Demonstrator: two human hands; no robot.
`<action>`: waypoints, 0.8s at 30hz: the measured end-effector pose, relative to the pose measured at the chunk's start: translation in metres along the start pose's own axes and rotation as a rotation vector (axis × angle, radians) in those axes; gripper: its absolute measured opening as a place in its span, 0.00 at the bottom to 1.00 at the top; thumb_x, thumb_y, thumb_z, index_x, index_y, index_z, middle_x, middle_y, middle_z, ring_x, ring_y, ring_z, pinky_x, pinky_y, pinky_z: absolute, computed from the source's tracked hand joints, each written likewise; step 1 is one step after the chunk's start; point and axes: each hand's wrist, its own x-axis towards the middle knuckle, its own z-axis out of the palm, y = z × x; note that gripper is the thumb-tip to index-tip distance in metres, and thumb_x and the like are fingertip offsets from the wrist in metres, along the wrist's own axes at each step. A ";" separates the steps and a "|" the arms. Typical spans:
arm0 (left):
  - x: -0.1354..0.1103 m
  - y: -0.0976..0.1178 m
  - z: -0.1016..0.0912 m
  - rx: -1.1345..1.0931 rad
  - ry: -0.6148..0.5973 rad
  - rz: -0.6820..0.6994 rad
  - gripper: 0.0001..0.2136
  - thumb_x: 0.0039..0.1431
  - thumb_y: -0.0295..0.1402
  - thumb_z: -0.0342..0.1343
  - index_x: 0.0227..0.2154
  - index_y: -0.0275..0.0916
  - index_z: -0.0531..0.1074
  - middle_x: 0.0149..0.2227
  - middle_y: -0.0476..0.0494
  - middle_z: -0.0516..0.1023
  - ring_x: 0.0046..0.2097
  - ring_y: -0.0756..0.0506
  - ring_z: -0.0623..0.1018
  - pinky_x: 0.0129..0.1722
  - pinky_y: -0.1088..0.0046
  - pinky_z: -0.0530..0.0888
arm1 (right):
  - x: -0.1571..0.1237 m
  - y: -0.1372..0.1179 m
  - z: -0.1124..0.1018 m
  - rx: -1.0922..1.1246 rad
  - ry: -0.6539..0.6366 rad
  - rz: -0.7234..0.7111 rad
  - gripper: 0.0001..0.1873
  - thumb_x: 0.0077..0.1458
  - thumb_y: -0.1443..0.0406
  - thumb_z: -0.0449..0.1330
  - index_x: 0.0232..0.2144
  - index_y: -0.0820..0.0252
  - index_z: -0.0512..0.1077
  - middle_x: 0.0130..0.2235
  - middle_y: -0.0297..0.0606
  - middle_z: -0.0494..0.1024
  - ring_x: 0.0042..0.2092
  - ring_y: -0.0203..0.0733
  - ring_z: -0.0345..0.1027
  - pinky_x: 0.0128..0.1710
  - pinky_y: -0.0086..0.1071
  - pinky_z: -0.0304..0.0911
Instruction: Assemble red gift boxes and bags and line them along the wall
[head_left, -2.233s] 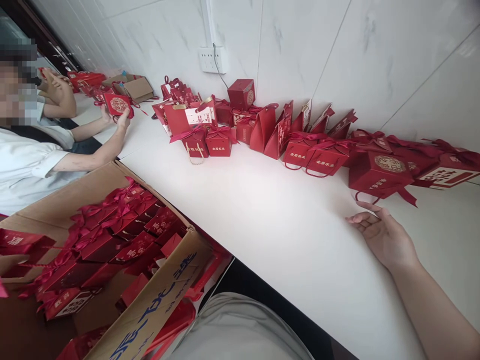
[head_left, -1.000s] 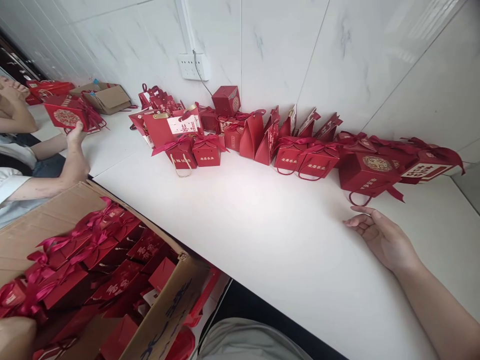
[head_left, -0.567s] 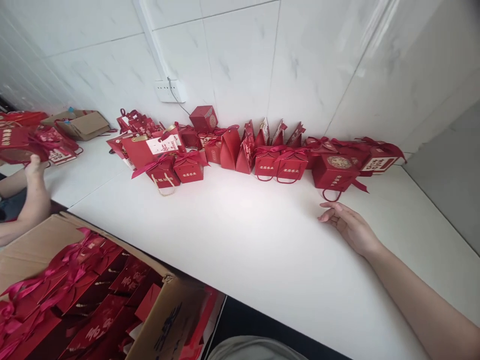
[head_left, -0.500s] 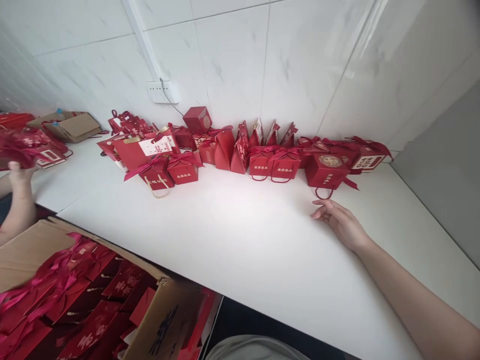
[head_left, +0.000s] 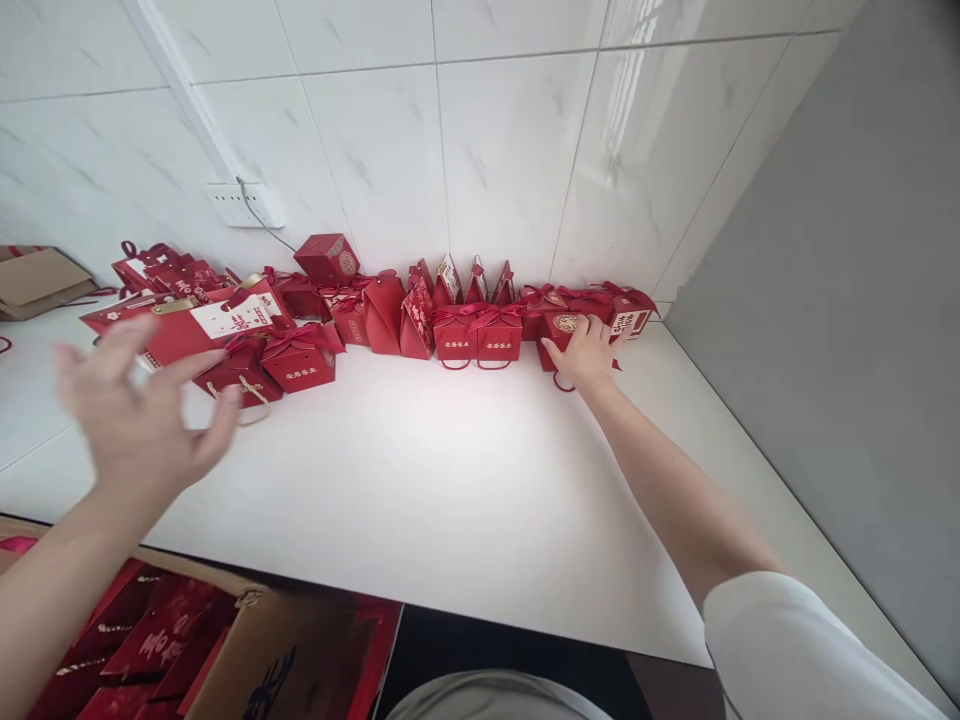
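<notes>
1. Head view, looking down on a white table (head_left: 420, 470) set along a tiled wall (head_left: 510, 150).
2. Stretched forward with the right hand (head_left: 589, 355) over the gold-emblem box (head_left: 553, 350), toward the right end of the row; thumb parted from the fingers, fingertips over the box's top and front. Cannot tell whether gripping or merely touching.
3. At that box's near edge, a dark red cord loop (head_left: 562, 384); behind and to its right, a white-panelled box (head_left: 630, 322).
4. Raised at the left, blurred, fingers and thumb spread wide on the left hand (head_left: 135, 430). Nearest to it, the gold-corded box (head_left: 238, 382); cannot tell whether touching or apart.
5. Just right of that one, a ribboned box (head_left: 304, 368); behind, a red bag with a white label (head_left: 234, 315).
6. Side by side mid-row, two matching red boxes (head_left: 456, 342) with gold characters, bows and cord loops.
7. At lower left, beside the table's front edge, an open carton (head_left: 259, 640) with more red boxes (head_left: 161, 640) packed inside.
</notes>
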 end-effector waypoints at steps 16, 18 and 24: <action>0.085 0.202 0.111 -0.701 -0.100 0.122 0.16 0.61 0.42 0.54 0.49 0.43 0.69 0.56 0.42 0.68 0.62 0.37 0.65 0.65 0.53 0.57 | -0.079 0.023 -0.060 0.200 -0.101 -0.737 0.35 0.61 0.60 0.55 0.67 0.51 0.50 0.66 0.47 0.60 0.65 0.56 0.53 0.65 0.63 0.27; 0.065 0.195 0.147 -0.909 -0.289 -0.035 0.19 0.61 0.46 0.53 0.52 0.44 0.67 0.58 0.42 0.68 0.62 0.38 0.65 0.62 0.58 0.62 | -0.090 0.034 -0.057 0.262 -0.138 -0.880 0.32 0.60 0.58 0.57 0.64 0.43 0.56 0.64 0.41 0.63 0.64 0.56 0.56 0.65 0.64 0.29; -0.013 0.187 0.234 -1.250 -0.648 -0.600 0.29 0.59 0.58 0.48 0.53 0.41 0.67 0.63 0.36 0.64 0.65 0.35 0.62 0.62 0.54 0.60 | -0.106 0.023 -0.038 0.592 0.218 -0.344 0.39 0.59 0.51 0.55 0.67 0.54 0.46 0.69 0.51 0.47 0.69 0.60 0.42 0.64 0.65 0.34</action>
